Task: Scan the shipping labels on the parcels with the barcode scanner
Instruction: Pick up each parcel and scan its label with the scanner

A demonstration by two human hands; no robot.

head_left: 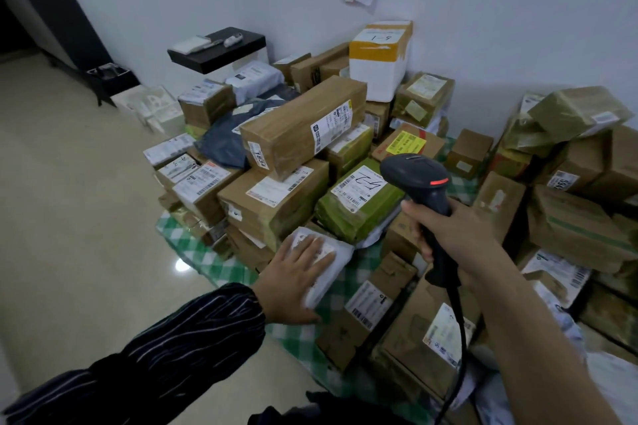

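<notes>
A green-checked cloth [188, 247] on a pale tiled floor against a white wall carries a heap of labelled parcels. Nearest, the left hand [293, 281] lies flat, fingers straight and together, on a white mailer [340, 254] at the heap's front edge, covering most of its label. Just beside it, the right hand [459, 235] wraps its fingers round the grip of the barcode scanner [414, 172], whose head is raised towards the green parcel [352, 217] behind. Farther back sit a long brown box [297, 128] and a white foam box [378, 76]. Nothing marks any parcel as scanned; most of the heap probably remains.
</notes>
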